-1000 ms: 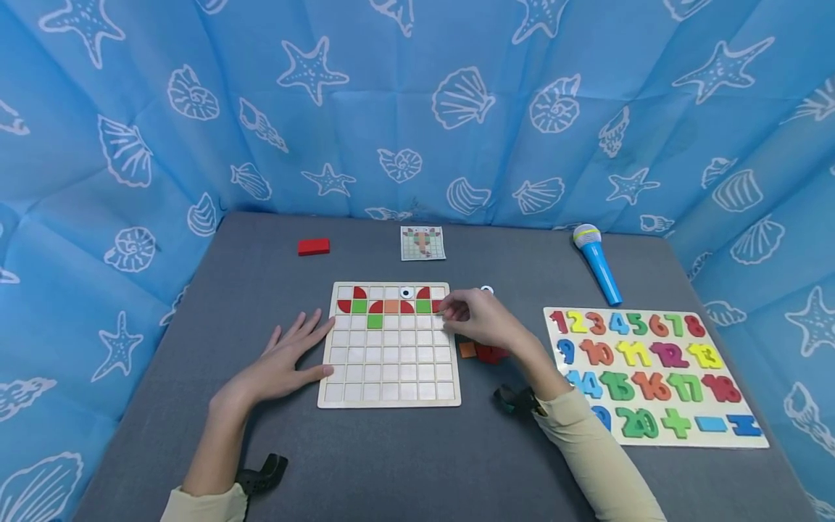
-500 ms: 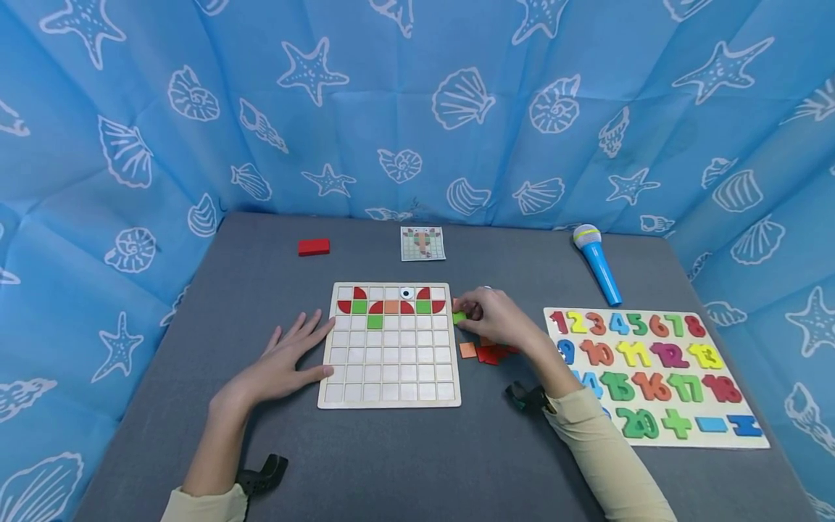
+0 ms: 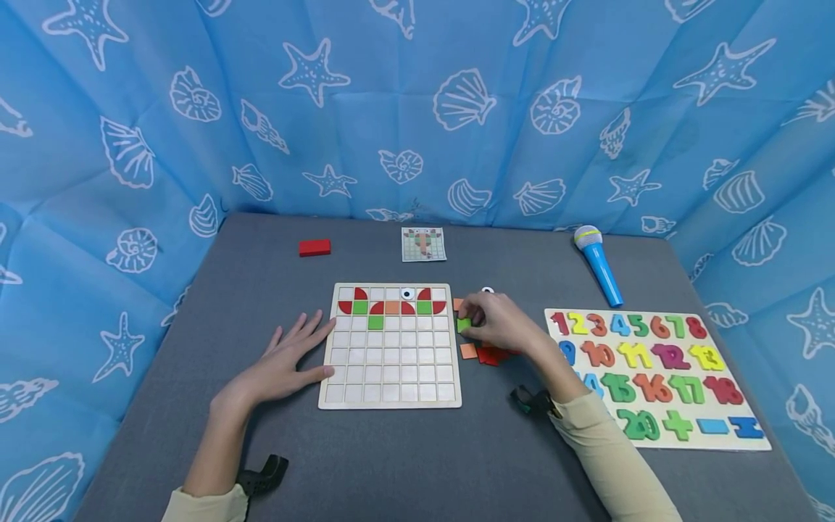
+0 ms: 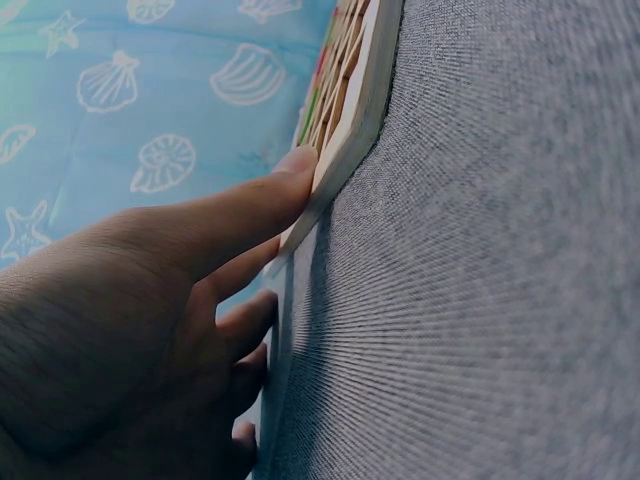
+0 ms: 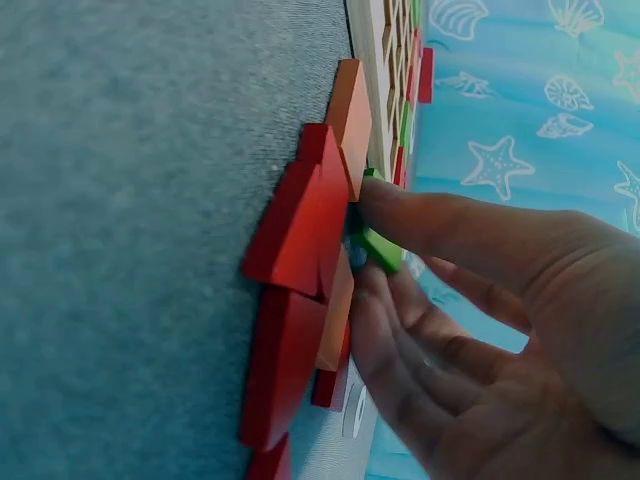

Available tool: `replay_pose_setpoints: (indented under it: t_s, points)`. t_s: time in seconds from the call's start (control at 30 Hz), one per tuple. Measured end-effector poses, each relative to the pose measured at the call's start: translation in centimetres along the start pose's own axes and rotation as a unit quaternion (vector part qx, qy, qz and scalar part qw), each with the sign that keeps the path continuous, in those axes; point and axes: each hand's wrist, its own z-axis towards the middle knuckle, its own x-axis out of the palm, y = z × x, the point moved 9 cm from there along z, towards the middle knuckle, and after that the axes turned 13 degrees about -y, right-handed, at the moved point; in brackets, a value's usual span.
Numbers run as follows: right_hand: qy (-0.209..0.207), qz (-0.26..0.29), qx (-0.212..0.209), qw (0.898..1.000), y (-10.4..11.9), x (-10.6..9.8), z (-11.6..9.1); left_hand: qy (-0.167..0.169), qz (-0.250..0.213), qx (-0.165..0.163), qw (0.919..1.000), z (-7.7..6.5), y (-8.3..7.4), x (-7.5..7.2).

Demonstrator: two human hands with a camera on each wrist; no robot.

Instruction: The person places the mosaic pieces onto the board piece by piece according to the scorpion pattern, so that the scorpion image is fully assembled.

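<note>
A wooden grid board (image 3: 390, 373) lies on the table, several red, green and orange tiles and one eye tile set in its upper rows. My left hand (image 3: 287, 362) rests with fingers spread along the board's left edge; in the left wrist view its thumb (image 4: 255, 210) touches the rim. Just right of the board, my right hand (image 3: 499, 319) pinches a green square tile (image 3: 463, 324) between thumb and fingers. The right wrist view has this green tile (image 5: 382, 250) at the fingertips, beside loose red tiles (image 5: 300, 225) and an orange tile (image 5: 350, 115).
Behind the board lie a small pattern card (image 3: 424, 244) and a red block (image 3: 315, 248). To the right are a number puzzle board (image 3: 659, 375) and a blue toy microphone (image 3: 601, 272). A patterned blue curtain (image 3: 391, 109) stands along the table's back.
My right hand has moved right, off the board's right edge to the loose tiles, leaving a red quarter-circle tile in the second row. It now has a green tile. My left hand stays put.
</note>
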Motion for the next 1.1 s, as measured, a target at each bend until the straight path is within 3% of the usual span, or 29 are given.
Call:
replay_pose_setpoints:
  t_s: [0.4, 0.63, 0.87, 1.1]
  points:
    - [-0.011, 0.039, -0.034, 0.999, 0.2, -0.3, -0.9, 0.001, 0.0, -0.001, 1.0, 0.0, 0.0, 0.0]
    - [-0.036, 0.095, -0.039, 0.994, 1.1, -0.4, -1.0, 0.0, 0.002, 0.0, 1.0, 0.0, 0.2, 0.1]
    - [-0.028, 0.138, -0.021, 0.99, 2.4, 1.2, -0.3, 0.001, -0.001, -0.002, 1.0, 0.1, 0.2, 0.2]
    - [-0.026, 0.122, -0.014, 0.992, 3.9, 2.7, 1.1, -0.003, -0.008, 0.003, 1.0, 0.0, -0.1, -0.1]
